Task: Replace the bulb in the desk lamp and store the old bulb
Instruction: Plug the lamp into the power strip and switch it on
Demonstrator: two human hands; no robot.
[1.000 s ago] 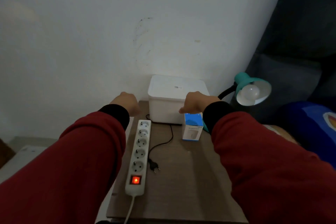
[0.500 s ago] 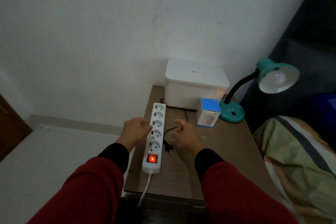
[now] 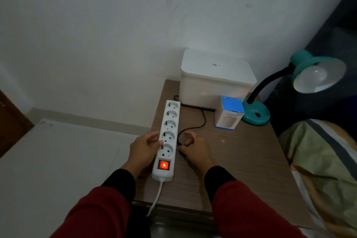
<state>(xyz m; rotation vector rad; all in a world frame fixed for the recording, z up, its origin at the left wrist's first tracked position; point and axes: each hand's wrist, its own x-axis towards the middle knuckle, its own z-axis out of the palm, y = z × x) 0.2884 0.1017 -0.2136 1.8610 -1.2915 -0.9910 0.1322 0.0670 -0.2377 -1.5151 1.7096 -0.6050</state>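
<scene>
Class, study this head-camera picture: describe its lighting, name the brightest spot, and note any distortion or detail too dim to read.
Head view: dim, greyish room light throughout; the brightest spot is the glowing red switch on the power strip; the lamp bulb looks unlit; wide-angle bending shows at the frame edges; the black plug by the right hand is too dark to read clearly; the print on the blue-and-white box is blurred.

Dark red sleeves [image 3: 100,212] (black cuffs [image 3: 123,181] at both wrists)

A home bedroom is shown: a small wood-grain table [image 3: 241,160] is set against a scuffed white wall [image 3: 96,25], with a bed under a striped blanket [image 3: 324,160] at 3 o'clock and a teal desk lamp [image 3: 301,75] at 2 o'clock.
</scene>
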